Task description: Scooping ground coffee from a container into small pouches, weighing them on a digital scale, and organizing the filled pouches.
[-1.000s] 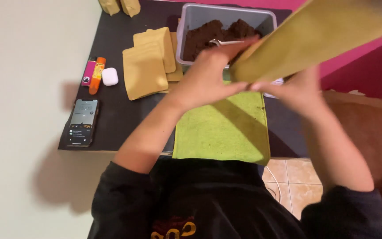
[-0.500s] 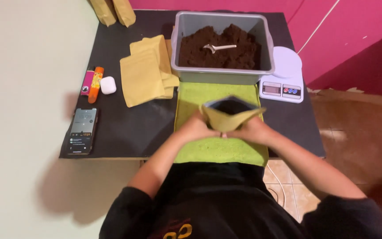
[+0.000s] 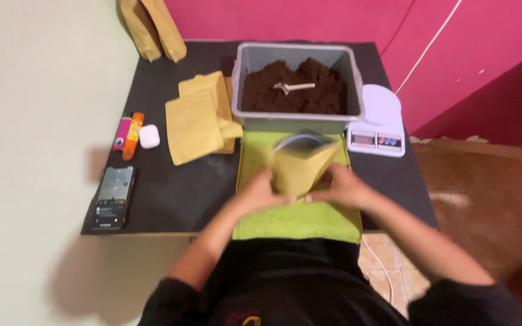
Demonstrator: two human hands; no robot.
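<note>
We find both hands on one tan paper pouch (image 3: pixel 300 166), which stands upright on the green cloth mat (image 3: pixel 297 220) at the near edge of the dark worktop (image 3: pixel 170 193). The left hand (image 3: pixel 260 192) has its grip closed on the pouch's left side, and the right hand (image 3: pixel 341 187) has its grip closed on the right side. The pouch mouth is open and shows a grey lining; we cannot tell whether anything is inside it, so in our judgement filling has hardly begun. Just behind it the grey plastic tub (image 3: pixel 297 118) holds a heap of dark brown, crumbly material with a pale scoop (image 3: pixel 292 87) lying on top, untouched. A stack of flat, empty pouches (image 3: pixel 197 121) lies left of the tub, and two more stand at the far corner (image 3: pixel 152 30). The white kitchen scale (image 3: pixel 379 124) beside the tub is bare. A phone (image 3: pixel 113 196), a small white case (image 3: pixel 148 136) and an orange tube (image 3: pixel 132 135) lie well to the left.
</note>
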